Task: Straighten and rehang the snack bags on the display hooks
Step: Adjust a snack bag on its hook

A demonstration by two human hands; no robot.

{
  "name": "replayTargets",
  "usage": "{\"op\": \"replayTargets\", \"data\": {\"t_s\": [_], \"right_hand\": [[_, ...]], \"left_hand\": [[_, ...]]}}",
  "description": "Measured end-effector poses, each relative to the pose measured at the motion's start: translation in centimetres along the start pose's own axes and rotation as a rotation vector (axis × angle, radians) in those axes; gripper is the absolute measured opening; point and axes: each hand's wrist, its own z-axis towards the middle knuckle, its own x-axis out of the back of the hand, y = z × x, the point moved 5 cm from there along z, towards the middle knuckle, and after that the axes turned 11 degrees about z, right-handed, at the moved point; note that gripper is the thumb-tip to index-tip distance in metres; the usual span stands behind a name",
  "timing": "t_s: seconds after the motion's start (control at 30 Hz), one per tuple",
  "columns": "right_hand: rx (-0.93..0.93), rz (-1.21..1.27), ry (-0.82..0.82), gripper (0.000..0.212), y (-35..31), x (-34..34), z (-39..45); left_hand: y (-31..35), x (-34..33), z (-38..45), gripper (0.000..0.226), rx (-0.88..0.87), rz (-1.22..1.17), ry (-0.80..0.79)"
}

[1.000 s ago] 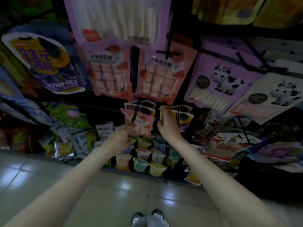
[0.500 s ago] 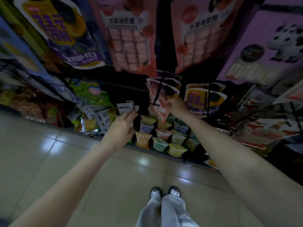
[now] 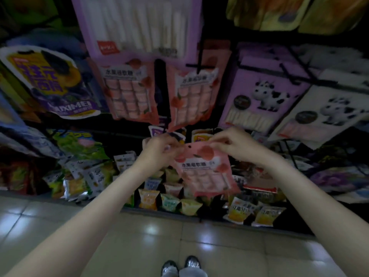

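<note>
Both hands hold one pink fruit-candy bag [image 3: 205, 170] by its top edge, out in front of the rack and off any hook; left hand [image 3: 157, 150] pinches the top left corner, fingers curled over the header; right hand [image 3: 237, 143] pinches the top right edge, thumb and forefinger closed on the film; the round hang hole [image 3: 189, 146] sits in plain view between the two grips, nothing threaded through it; bag hangs slightly tilted, lower end swung toward the right hand side. Directly above the held bag hang two matching pink bags, left one [image 3: 127, 90] fairly square, right one [image 3: 193, 96] skewed with its bottom corner pointing down toward the held bag; a black hook with crossbar [image 3: 199, 64] shows above that skewed bag. Above the held bag and to the right, purple cow-print bags [image 3: 263, 96] hang at an angle; small wrapped snacks [image 3: 169, 200] lie in the bin below the held bag, above the tiled floor [image 3: 139, 236]. Judgement on progress: mid-task; this bag is in hand and squared for threading, so finding a hook tip and feeding the hole over it remains; the skewed pink bag and the tilted cow bags look unstraightened; which hook is intended, cannot tell.
</note>
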Motion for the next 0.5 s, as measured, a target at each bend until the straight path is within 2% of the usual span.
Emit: {"op": "replayTargets", "data": {"t_s": [0.07, 0.2, 0.27, 0.3, 0.4, 0.5], "right_hand": [[0.023, 0.084, 0.144, 0.019, -0.8, 2.8, -0.7], [0.103, 0.268, 0.445, 0.018, -1.8, 6.4, -0.6], [0.151, 0.314, 0.581, 0.019, -2.3, 7.3, 0.3], [0.175, 0.332, 0.626, 0.019, -2.7, 7.5, 0.9], [0.234, 0.418, 0.731, 0.017, -3.5, 7.8, 2.6], [0.198, 0.456, 0.780, 0.018, -3.1, 7.6, 3.7]], "left_hand": [[1.5, 1.7, 1.3, 0.006, 0.037, -0.101, 0.063], [5.0, 5.7, 3.2, 0.021, -0.022, -0.217, 0.203], [6.0, 7.5, 3.5, 0.017, -0.065, -0.246, 0.262], [6.1, 8.2, 3.6, 0.013, -0.089, -0.175, 0.314], [6.1, 9.0, 3.8, 0.038, -0.120, 0.249, 0.442], [6.0, 8.5, 3.7, 0.047, -0.042, 0.454, 0.437]]}}
